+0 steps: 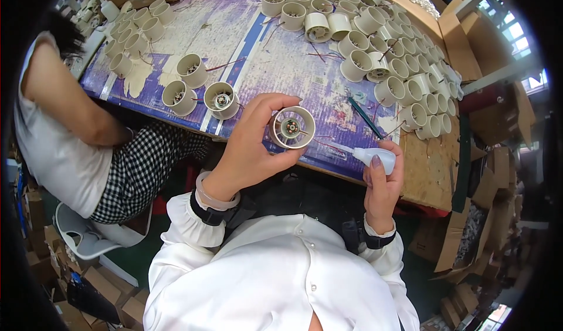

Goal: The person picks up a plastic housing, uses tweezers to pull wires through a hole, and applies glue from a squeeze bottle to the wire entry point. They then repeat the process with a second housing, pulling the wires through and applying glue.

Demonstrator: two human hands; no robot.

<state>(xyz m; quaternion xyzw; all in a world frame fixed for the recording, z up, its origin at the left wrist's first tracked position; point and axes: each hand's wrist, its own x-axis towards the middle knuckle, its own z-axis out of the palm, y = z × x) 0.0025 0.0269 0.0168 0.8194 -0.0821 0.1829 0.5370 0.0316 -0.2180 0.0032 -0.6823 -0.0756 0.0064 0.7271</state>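
Fingers [274,105] of the left hand [249,146] curl around a cream round fan housing [291,128], gripping its rim from the left and above, just left of the frame's centre. Its open face, with a small motor hub and red wires, looks up at the camera. The right hand [382,185], at centre right, is closed around a small white squeeze bottle [375,155]; the thumb lies over the bottle's body and the thin nozzle points left toward the housing, its tip just short of the rim.

Both hands hover above the near edge of the bench [293,73], which carries a worn purple-blue mat. Three more housings [199,84] stand left of the held one, a dense heap of housings [381,43] fills the upper right, and a green-handled tool [363,117] lies between that heap and the bottle. A seated co-worker's arm [64,96] fills the left of the frame, and cardboard boxes [469,43] crowd the right side.
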